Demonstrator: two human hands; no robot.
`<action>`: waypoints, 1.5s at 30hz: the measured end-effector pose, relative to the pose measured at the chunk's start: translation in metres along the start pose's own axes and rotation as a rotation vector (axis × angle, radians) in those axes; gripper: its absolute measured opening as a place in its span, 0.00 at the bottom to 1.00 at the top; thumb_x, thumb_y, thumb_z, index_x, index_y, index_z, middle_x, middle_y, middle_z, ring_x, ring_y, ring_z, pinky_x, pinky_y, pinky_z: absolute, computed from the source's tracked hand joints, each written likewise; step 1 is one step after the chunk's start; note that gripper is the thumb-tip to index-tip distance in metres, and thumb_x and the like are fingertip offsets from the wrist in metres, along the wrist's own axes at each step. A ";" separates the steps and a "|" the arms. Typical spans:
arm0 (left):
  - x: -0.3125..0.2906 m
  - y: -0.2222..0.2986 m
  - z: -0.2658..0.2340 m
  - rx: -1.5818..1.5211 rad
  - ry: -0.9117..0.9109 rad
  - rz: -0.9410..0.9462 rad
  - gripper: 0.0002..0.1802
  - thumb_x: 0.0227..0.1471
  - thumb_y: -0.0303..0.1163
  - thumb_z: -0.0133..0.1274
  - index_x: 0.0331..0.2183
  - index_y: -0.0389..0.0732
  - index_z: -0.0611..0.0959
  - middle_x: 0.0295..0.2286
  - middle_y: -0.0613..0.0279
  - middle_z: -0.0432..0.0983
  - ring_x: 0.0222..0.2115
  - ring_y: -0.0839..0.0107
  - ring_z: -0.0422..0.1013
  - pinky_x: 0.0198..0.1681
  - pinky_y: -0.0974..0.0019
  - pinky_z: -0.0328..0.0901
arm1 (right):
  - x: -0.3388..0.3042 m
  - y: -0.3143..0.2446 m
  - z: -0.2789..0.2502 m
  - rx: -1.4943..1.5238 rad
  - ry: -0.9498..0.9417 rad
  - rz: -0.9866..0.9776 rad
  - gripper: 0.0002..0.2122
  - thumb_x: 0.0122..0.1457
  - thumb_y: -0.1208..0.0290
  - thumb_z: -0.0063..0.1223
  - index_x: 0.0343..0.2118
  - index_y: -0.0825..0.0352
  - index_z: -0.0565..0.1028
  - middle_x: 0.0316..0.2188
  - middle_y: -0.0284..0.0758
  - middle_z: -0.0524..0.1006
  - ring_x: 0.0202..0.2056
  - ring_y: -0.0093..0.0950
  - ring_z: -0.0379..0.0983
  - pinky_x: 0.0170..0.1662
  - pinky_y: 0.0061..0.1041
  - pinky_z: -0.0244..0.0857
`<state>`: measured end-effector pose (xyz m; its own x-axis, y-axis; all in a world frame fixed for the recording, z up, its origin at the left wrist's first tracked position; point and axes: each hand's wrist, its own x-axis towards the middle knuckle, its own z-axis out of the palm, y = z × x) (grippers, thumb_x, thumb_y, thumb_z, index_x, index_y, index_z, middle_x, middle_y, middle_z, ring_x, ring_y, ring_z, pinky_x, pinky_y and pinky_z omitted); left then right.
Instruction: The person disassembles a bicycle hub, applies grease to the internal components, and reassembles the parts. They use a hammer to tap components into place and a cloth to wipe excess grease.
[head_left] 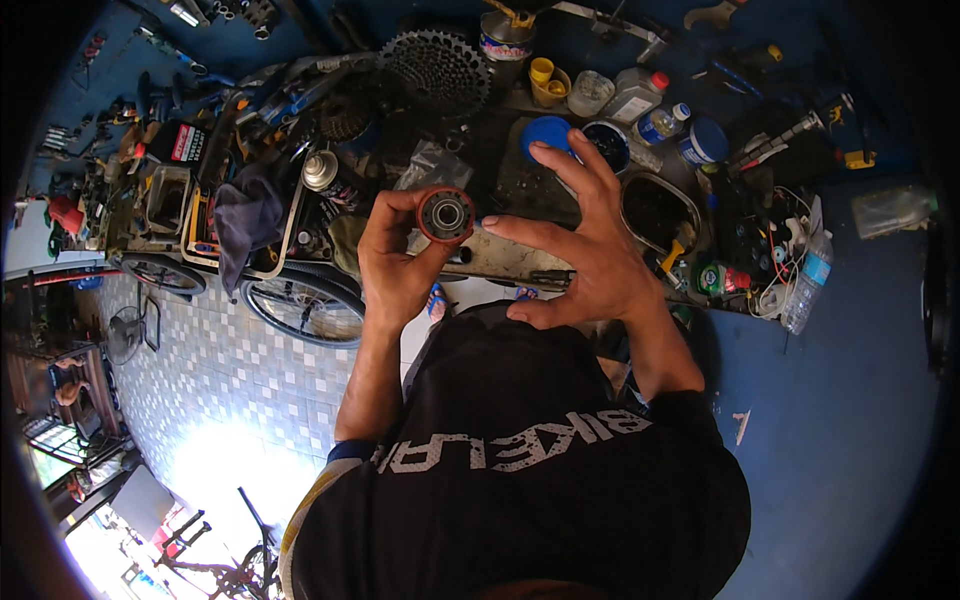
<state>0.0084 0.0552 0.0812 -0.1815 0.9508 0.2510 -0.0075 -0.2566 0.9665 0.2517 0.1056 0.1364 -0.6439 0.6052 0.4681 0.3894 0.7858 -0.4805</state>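
The person's hands are raised side by side over the near edge of a cluttered surface (510,259). The left hand (392,262) grips a round, red-rimmed part (447,214) between thumb and fingers, holding it clear of the surface with the bearing at its centre facing up. The right hand (607,262) is empty, its fingers spread, with the index fingertip just beside the part's right edge; whether they touch is hard to tell. Just beyond the part lies a clear plastic bag (436,163), with a spray can (322,172) to its left and a blue lid (547,136) to its right, behind the right fingertips. Farther left hangs a grey cloth (249,213); to the right sits a dark oval tray (646,226). Toward the back stand a large toothed cassette (435,70) and a grey bottle with a red cap (633,97). Below, at left, a bicycle wheel (350,325) rests near the tiled floor (215,350).
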 end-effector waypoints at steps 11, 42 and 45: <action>-0.007 0.012 -0.005 0.105 -0.037 -0.006 0.24 0.50 0.12 0.65 0.48 0.34 0.78 0.46 0.55 0.83 0.47 0.70 0.79 0.54 0.65 0.73 | 0.006 -0.003 0.005 -0.168 -0.007 -0.080 0.28 0.49 0.31 0.67 0.49 0.40 0.85 0.72 0.41 0.58 0.73 0.55 0.45 0.72 0.59 0.45; -0.011 0.021 0.007 0.230 0.111 0.057 0.25 0.46 0.22 0.74 0.43 0.37 0.78 0.41 0.57 0.84 0.44 0.70 0.80 0.50 0.65 0.73 | -0.028 0.003 0.050 1.627 0.016 0.321 0.54 0.61 0.20 0.32 0.67 0.75 0.68 0.73 0.50 0.55 0.77 0.39 0.40 0.75 0.43 0.33; -0.012 0.018 0.006 0.246 0.112 0.075 0.25 0.46 0.22 0.74 0.43 0.37 0.78 0.41 0.57 0.84 0.44 0.70 0.80 0.50 0.65 0.73 | -0.028 0.003 0.052 1.598 0.030 0.296 0.53 0.61 0.21 0.33 0.66 0.75 0.69 0.73 0.50 0.55 0.76 0.38 0.41 0.75 0.42 0.34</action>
<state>0.0165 0.0406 0.0959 -0.2799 0.9023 0.3280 0.2461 -0.2628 0.9330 0.2361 0.0845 0.0833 -0.6552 0.7199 0.2289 -0.5652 -0.2660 -0.7809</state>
